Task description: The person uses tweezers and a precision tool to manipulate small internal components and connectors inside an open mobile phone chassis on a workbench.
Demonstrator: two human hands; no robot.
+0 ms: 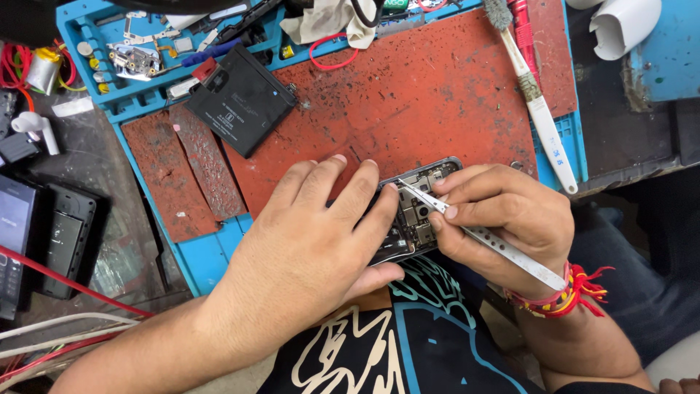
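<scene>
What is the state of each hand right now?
Left hand: open, fingers spread, pressing on the opened phone.
Right hand: closed on metal tweezers, tips at the phone's inside.

the left hand (pixel 313 233) lies flat over an opened smartphone (pixel 415 211), pinning it to the worn red work mat (pixel 437 95). the right hand (pixel 503 219) pinches metal tweezers (pixel 481 237), tips on the phone's exposed board. a black phone battery (pixel 240 98) and a white toothbrush (pixel 536 102) lie on the mat, apart.
</scene>
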